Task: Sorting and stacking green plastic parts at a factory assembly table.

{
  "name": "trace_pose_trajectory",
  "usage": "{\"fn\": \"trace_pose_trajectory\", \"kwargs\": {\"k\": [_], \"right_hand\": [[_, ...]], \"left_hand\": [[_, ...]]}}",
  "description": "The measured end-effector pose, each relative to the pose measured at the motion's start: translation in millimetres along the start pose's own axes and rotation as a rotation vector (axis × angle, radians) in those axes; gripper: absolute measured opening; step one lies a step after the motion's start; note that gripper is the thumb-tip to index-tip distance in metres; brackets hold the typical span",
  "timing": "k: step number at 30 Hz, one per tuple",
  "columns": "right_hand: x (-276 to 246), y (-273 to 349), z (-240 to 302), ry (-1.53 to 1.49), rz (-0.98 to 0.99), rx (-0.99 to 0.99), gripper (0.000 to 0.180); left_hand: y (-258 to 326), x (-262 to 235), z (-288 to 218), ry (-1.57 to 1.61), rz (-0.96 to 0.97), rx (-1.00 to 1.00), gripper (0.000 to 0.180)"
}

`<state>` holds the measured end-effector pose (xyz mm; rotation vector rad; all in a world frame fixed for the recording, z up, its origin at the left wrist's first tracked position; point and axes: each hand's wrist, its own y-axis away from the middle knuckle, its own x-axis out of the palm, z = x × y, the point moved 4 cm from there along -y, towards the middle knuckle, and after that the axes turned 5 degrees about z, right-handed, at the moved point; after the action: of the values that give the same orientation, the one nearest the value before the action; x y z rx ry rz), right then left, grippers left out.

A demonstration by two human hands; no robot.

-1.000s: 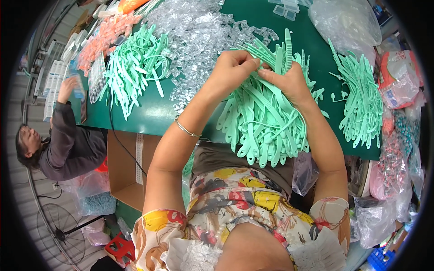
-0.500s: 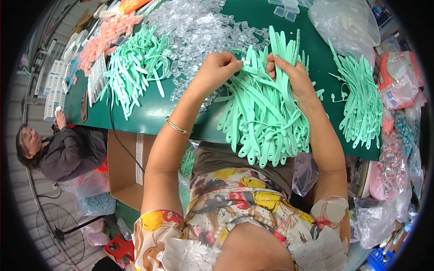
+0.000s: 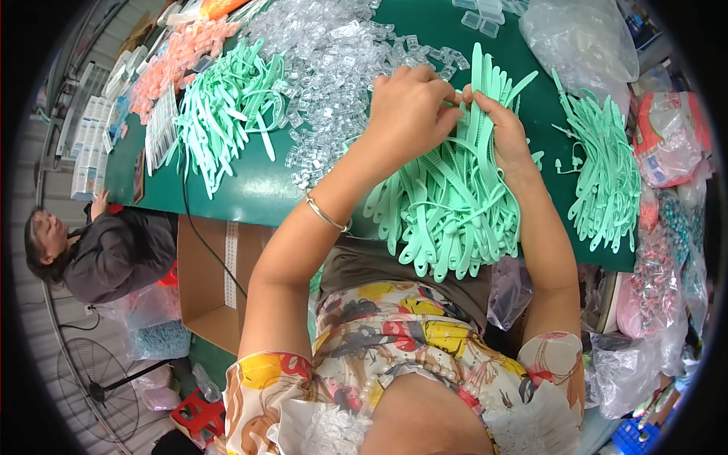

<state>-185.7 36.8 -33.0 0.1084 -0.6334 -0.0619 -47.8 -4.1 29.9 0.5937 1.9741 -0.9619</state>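
Note:
A thick heap of mint-green plastic straps, many with ridged faces and slotted ends, lies at the table's front edge before me. Over its far end my right hand is closed on a strap, thumb near its upper part. My left hand has come up against the right one, fingers closed in a pinch at the same spot. What sits between the left fingertips is hidden by the hand. Just beyond and left of it spreads a large pile of small clear plastic pieces.
More green straps lie in piles at left and right. Peach-coloured pieces and a clear plastic bag are farther back. An open cardboard box stands below the table's edge. Another person is at the far left.
My left hand has moved right, from the heap's left side to my right fingertips. A small pale piece seen in its pinch earlier is now out of sight.

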Motion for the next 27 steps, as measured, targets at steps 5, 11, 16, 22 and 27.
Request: {"fn": "trace_pose_trajectory", "kwargs": {"k": [5,11,16,22,27], "right_hand": [[4.6,-0.5,1.6,-0.011,0.117,-0.051,0.030],[10.9,1.3,2.2,-0.070,0.180,-0.024,0.029],[0.8,-2.5,-1.0,-0.194,0.208,0.034,0.022],[16.6,6.5,3.7,0.280,0.081,-0.089,0.021],[19.8,9.3,4.4,0.331,0.092,-0.080,0.030]], "left_hand": [[0.2,22.0,0.7,0.073,0.105,-0.132,0.023],[2.8,26.7,2.6,0.204,-0.004,-0.075,0.020],[-7.3,17.9,18.6,0.482,-0.072,-0.055,0.015],[-13.3,20.5,32.6,0.941,-0.047,-0.285,0.018],[-5.4,13.3,37.3,0.964,0.006,-0.303,0.017]]}}
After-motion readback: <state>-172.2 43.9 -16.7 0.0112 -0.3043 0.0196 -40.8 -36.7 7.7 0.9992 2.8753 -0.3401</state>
